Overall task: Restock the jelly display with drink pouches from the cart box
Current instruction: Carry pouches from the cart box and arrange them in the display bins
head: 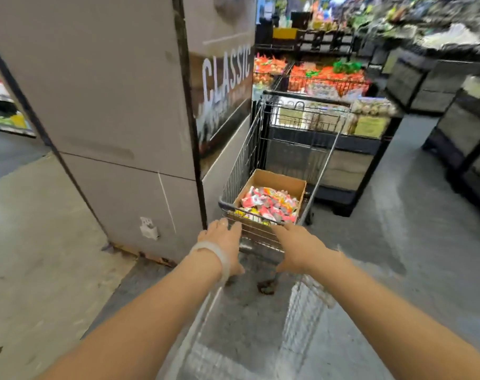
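Observation:
A wire shopping cart (326, 149) stands just ahead of me beside a grey pillar. In its near end sits an open cardboard box (277, 178) full of red, pink and yellow drink pouches (269, 204). My left hand (223, 242), with a pale band at the wrist, and my right hand (296, 249) stretch out to the cart's near rim with fingers extended. The fingertips are at the rim, but no grip shows. Beyond the cart, the wire bins of the display (326, 78) hold orange and red packets.
The grey pillar (110, 119) with a "CLASSIC" poster is close on the left of the cart. Dark produce stands (458, 138) line the right side. Grey concrete floor (397, 229) runs between the cart and those stands. The picture is blurred by motion.

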The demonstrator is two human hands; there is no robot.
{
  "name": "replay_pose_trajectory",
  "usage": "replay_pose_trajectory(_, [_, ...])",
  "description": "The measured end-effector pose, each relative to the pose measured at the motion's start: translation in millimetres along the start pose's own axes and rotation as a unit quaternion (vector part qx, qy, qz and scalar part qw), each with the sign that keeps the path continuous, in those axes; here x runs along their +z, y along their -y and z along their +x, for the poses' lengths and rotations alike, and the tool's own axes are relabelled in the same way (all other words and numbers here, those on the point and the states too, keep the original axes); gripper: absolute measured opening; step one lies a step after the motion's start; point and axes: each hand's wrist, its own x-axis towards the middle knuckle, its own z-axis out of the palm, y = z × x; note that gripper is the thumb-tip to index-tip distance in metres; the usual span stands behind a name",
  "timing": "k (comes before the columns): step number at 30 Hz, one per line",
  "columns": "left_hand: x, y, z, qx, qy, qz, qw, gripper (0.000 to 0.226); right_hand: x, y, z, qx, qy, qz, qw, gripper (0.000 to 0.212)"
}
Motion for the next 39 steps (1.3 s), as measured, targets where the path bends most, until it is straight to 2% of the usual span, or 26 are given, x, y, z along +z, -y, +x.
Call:
replay_pose_trajectory(5, [-7, -9, 81, 0.056, 0.027, 0.02, 0.998, 0.09, -1, -35, 50, 0.058, 0.046, 0.002, 0.997, 0.075])
replay_pose_trajectory(11, [-26, -15, 188, 0.09, 0.007, 0.031, 0.995, 0.09, -22, -78, 143, 0.073, 0.024, 0.024, 0.997, 0.079])
replay_pose_trajectory(18, [-64, -12, 328, 0.035, 0.023, 0.008, 0.999, 0.083, -60, -135, 282, 0.043, 0.036, 0.043, 0.997, 0.071])
replay_pose_trajectory(22, [-67, -15, 400, 0.032, 0.032, -0.008, 0.999, 0.082, -70, -170, 347, 0.053, 0.024, 0.049, 0.997, 0.078])
replay_pose_trajectory(25, [-50, -20, 444, 0.037, 0.078, -0.013, 0.996, 0.08, -53, -188, 385, 0.056, 0.057, 0.069, 0.994, 0.07])
replay_pose_trajectory(29, [-26, -20, 510, 0.045, 0.135, 0.003, 0.99, 0.074, -19, -207, 432, 0.078, 0.112, 0.104, 0.985, 0.07])
replay_pose_trajectory(35, [15, -19, 623, 0.082, 0.196, 0.007, 0.977, 0.062, 26, -245, 510, 0.119, 0.155, 0.161, 0.967, 0.064])
replay_pose_trajectory(39, [55, -22, 693, 0.088, 0.239, 0.019, 0.967, 0.057, 69, -271, 569, 0.173, 0.199, 0.17, 0.95, 0.052])
